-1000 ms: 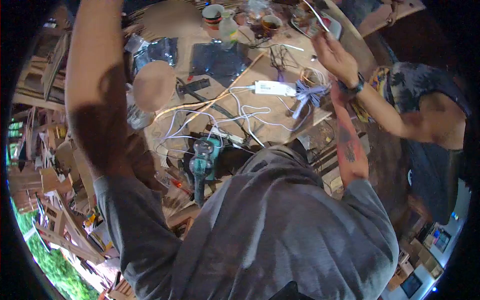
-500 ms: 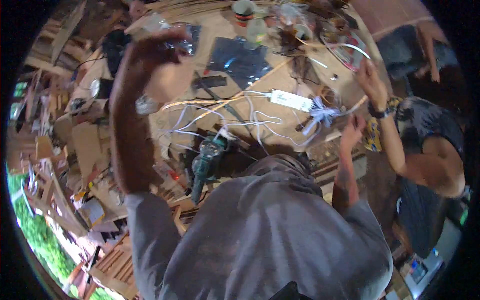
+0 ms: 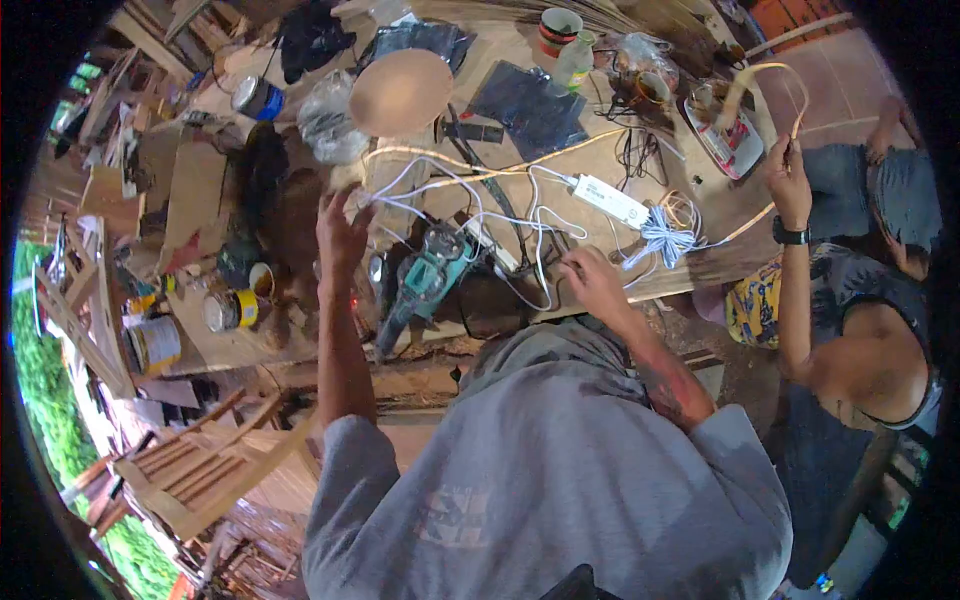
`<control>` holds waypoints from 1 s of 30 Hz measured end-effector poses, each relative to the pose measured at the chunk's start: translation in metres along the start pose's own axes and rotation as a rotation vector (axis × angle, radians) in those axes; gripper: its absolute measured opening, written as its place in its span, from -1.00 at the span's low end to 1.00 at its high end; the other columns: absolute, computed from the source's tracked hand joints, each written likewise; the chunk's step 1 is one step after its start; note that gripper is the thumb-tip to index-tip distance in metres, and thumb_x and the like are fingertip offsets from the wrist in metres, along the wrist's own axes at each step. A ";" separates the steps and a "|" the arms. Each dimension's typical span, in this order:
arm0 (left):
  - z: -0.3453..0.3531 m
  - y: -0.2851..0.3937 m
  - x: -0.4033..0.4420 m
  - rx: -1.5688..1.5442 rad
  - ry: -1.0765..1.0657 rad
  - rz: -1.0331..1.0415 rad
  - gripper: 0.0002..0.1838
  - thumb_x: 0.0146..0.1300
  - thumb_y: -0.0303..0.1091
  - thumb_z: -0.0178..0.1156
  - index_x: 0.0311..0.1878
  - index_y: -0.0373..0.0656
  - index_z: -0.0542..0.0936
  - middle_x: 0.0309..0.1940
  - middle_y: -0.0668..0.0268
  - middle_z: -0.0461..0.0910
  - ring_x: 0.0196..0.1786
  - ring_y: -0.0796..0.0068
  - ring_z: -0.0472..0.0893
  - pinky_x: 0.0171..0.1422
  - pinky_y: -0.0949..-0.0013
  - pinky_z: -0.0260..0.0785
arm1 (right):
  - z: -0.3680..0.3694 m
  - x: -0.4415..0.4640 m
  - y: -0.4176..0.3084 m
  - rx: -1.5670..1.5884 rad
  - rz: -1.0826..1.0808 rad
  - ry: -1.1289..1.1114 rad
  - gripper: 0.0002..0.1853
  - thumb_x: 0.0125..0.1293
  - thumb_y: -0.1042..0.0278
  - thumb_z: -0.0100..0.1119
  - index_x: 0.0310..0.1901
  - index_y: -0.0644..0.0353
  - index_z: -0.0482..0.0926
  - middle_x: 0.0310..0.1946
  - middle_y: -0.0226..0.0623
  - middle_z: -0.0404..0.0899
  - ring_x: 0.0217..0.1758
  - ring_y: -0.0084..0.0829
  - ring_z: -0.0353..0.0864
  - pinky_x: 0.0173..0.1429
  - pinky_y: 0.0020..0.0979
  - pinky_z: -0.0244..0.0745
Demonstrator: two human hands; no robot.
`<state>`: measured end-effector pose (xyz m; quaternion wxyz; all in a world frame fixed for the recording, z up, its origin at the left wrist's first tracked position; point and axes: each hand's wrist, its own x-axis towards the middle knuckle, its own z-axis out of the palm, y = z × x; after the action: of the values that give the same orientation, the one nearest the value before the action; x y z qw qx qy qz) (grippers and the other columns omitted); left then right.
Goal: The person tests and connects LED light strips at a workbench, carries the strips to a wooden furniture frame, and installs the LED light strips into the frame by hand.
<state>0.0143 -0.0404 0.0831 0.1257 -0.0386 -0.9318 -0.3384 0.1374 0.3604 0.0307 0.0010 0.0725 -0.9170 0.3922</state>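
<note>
My left hand (image 3: 345, 230) is at the left end of the loose white cable (image 3: 425, 160), its fingers closed around the cable's end. My right hand (image 3: 596, 282) hovers by the table's front edge, fingers loosely bent and apart, with nothing visible in them. Beside it lies a white power adapter box (image 3: 611, 202) with a bundle of thin white wire (image 3: 668, 238) at its right end. A tan strip light (image 3: 590, 150) runs across the table. Between my hands rests a green power tool (image 3: 432, 275).
A co-worker's hand (image 3: 790, 185) holds up a looped part of the strip at the right. A round wooden disc (image 3: 402, 92), a plastic bag (image 3: 333, 118), a dark plastic sheet (image 3: 530, 108) and a bottle (image 3: 575, 62) lie or stand farther back. Cans, including one yellow-labelled can (image 3: 230, 310), stand left.
My left hand has come down from above the wooden disc to the cable's end. My right hand has moved left, away from the strip by the co-worker. The co-worker's hand has stayed raised.
</note>
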 end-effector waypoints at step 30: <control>0.213 0.095 -0.195 -0.789 -0.054 -0.941 -0.48 0.23 -0.16 0.28 0.09 -0.42 0.52 -0.10 0.20 0.61 -0.11 0.40 0.55 0.02 0.37 0.39 | 0.056 0.043 0.000 -0.121 -0.351 -0.316 -0.77 0.30 0.32 0.07 -0.15 0.28 0.59 -0.12 -0.03 0.60 -0.06 0.01 0.59 0.04 -0.09 0.50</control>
<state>0.1737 0.1716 -0.0660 -0.0845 0.3246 -0.6561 -0.6761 0.0980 0.3147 -0.0056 -0.0699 0.2908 -0.9010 0.3142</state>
